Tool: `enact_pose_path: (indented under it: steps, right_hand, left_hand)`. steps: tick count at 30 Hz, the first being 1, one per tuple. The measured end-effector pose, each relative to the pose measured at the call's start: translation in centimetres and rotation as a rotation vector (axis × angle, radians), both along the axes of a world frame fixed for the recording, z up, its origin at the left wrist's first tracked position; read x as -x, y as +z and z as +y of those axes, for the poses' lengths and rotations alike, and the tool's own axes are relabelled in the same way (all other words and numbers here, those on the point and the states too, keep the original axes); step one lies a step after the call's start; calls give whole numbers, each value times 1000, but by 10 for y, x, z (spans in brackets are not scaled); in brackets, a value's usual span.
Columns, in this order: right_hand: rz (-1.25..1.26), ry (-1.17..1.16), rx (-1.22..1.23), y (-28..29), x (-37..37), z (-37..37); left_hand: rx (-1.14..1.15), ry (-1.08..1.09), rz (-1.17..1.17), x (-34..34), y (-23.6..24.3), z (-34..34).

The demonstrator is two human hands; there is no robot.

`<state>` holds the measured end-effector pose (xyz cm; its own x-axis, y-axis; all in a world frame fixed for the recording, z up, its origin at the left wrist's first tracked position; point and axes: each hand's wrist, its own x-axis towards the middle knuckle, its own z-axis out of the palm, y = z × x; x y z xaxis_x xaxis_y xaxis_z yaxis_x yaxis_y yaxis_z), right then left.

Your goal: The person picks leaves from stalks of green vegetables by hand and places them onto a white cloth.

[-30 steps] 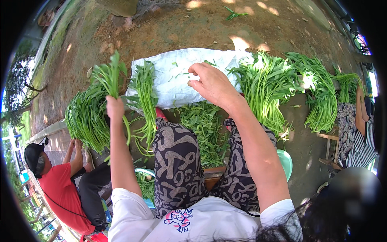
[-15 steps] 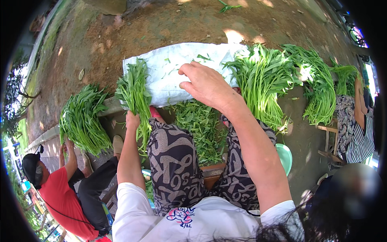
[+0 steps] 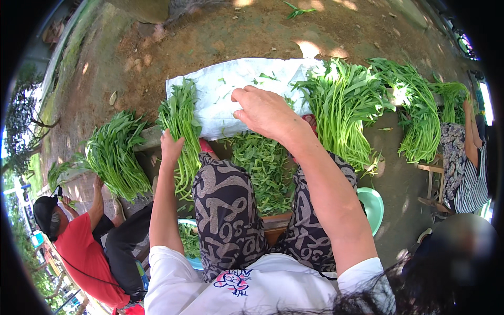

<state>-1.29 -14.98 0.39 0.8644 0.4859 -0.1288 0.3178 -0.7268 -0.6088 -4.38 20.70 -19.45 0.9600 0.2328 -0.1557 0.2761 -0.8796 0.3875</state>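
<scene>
The left hand (image 3: 170, 148) is clenched around a bunch of greens (image 3: 181, 126), left of centre in the frame; a firm grip low on the stems should keep them aligned. The right hand (image 3: 265, 111) hovers loosely curled and empty over the white sack (image 3: 226, 102). Bare dirt ground (image 3: 220, 37) fills the upper frame, with more green bundles (image 3: 346, 110) at right.

Outdoor dirt yard (image 3: 236, 37), leafy greens bundles (image 3: 344, 105)

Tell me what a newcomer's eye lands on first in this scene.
First, the bright heaps of long-stemmed greens lying on the dirt at right beside a white sack. Next, the left hand gripping an upright bunch of greens, while the right hand hovers over the sack. Between the patterned trousers lies a pile of leaf trimmings.
</scene>
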Motion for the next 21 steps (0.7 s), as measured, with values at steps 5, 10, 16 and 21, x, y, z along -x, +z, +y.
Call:
enact_pose_path:
  steps: [5, 10, 16, 21]
  right_hand:
    - [-37, -5, -2, -8, 0, -3]
    - [-88, -94, -48, -4, 0, -1]
    - [-117, -94, -105, -9, 2, -4]
    - [-80, -105, 7, -22, -1, 1]
  left_hand:
    - [543, -118, -143, -33, 127, -105]
    - [980, -286, -220, -26, 246, -210]
    - [1241, -488, -231, -1, 296, -294]
    - [651, -459, -525, -20, 214, -266]
